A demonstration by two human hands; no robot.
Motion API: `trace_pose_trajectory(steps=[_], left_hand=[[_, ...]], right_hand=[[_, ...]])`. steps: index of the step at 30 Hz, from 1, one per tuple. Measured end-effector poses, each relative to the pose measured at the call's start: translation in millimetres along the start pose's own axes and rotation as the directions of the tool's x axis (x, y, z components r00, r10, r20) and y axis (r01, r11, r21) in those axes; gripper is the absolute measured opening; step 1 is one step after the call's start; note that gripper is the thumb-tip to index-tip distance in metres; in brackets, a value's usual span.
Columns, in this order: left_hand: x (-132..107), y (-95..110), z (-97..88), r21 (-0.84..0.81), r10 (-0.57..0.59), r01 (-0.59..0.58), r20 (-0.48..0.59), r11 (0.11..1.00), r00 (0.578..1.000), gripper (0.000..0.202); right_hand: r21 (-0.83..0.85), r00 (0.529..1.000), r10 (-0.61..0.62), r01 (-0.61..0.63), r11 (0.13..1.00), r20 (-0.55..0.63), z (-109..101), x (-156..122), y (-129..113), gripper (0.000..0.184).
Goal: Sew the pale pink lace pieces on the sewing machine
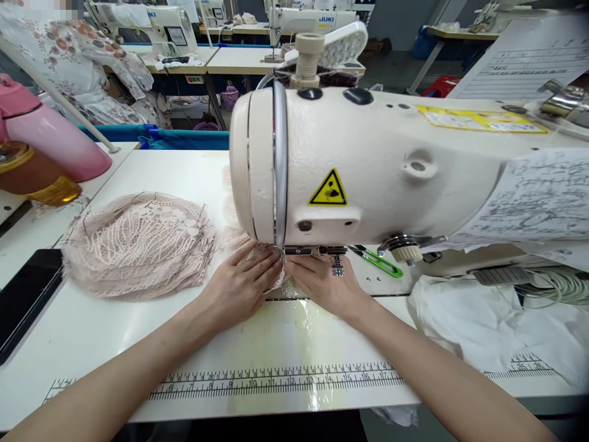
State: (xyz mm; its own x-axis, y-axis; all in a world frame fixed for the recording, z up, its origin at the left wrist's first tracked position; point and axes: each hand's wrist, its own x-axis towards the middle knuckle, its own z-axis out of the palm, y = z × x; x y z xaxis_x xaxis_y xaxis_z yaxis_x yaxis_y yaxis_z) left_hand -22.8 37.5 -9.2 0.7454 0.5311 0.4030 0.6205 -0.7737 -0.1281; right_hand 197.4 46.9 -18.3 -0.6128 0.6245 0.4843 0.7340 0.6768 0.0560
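Note:
A cream sewing machine [368,166] fills the middle of the view. Under its head lies a small pale pink lace piece [262,253]. My left hand [242,283] rests flat on that lace, fingers stretched toward the needle area. My right hand [322,282] lies flat just right of it, fingertips pressing the lace's edge near the presser foot. The needle itself is hidden behind the machine head. A stack of similar pink lace pieces [138,245] sits to the left on the white table [115,331].
Green thread snips [380,261] lie under the machine arm. White cloth [497,325] is heaped at right. A black phone [25,301] and pink bottle [50,138] are at left. A printed ruler [276,380] runs along the table's front. A person in floral clothing [78,55] sits behind.

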Motion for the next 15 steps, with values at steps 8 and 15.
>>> trace_pose_trajectory(steps=[8,15], left_hand=[[0.5,-4.0,-1.0,0.027,-0.026,0.025,0.005,0.999,1.0,0.034],[1.1,-3.8,-1.2,0.013,-0.05,0.05,0.015,0.999,0.999,0.035]], right_hand=[[0.059,0.973,-0.163,0.174,0.983,-0.162,3.6,8.0,-14.2,0.018],[0.094,0.979,-0.161,0.174,0.98,-0.129,4.9,5.8,-12.8,0.022]])
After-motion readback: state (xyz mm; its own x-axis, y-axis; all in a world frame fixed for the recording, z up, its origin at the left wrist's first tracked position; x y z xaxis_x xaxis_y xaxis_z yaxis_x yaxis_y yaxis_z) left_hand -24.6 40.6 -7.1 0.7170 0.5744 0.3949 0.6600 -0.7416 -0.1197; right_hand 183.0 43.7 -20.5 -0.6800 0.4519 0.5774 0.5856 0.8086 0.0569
